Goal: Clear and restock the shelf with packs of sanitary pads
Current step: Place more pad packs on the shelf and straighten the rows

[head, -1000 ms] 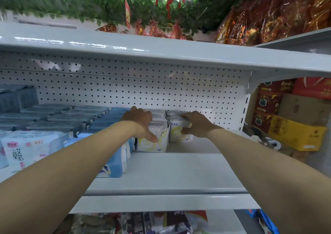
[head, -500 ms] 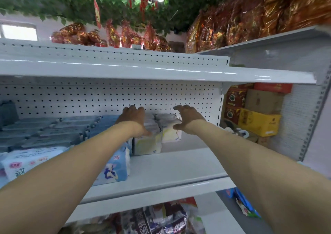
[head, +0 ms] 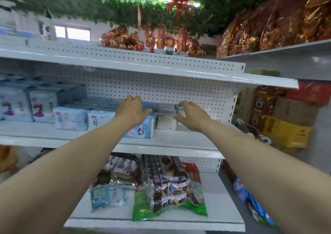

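On the middle shelf (head: 188, 137), rows of sanitary pad packs run from the left to about the middle. A white pack (head: 165, 121) stands at the right end of the row, beside a blue pack (head: 141, 130). My left hand (head: 133, 111) rests on top of the blue stack, thumb stretched toward the white pack. My right hand (head: 192, 116) hovers just right of the white packs, fingers loosely bent, and grips nothing. A second white pack behind its fingers is mostly hidden.
Further left stand pink-and-white packs (head: 71, 119) and blue packs with a girl's picture (head: 16, 106). The upper shelf (head: 161, 70) overhangs my hands. Snack bags (head: 166, 189) fill the lower shelf. Cardboard boxes (head: 286, 131) are stacked at the right.
Both hands have let go of the white packs. The left now lies on the blue stack and the right has drawn away. My view has pulled back, showing the lower shelf.
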A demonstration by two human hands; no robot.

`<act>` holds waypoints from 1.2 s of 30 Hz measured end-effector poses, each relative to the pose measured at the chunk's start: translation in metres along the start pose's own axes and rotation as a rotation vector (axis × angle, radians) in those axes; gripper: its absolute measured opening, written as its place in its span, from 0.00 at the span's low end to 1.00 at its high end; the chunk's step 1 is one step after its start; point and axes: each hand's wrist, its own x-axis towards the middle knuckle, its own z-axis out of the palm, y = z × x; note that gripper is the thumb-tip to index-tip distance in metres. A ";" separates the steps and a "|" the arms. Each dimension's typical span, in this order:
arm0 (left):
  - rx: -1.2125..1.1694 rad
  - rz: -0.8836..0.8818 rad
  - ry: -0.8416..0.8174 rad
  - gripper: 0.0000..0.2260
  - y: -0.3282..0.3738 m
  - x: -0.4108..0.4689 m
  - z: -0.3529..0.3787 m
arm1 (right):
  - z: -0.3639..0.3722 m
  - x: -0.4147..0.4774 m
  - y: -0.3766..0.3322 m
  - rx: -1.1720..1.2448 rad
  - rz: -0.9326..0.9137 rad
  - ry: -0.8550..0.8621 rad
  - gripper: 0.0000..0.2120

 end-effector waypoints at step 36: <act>0.047 -0.411 -0.088 0.26 -0.454 -0.209 -0.158 | 0.202 -0.065 -0.463 0.237 -0.223 -0.341 0.28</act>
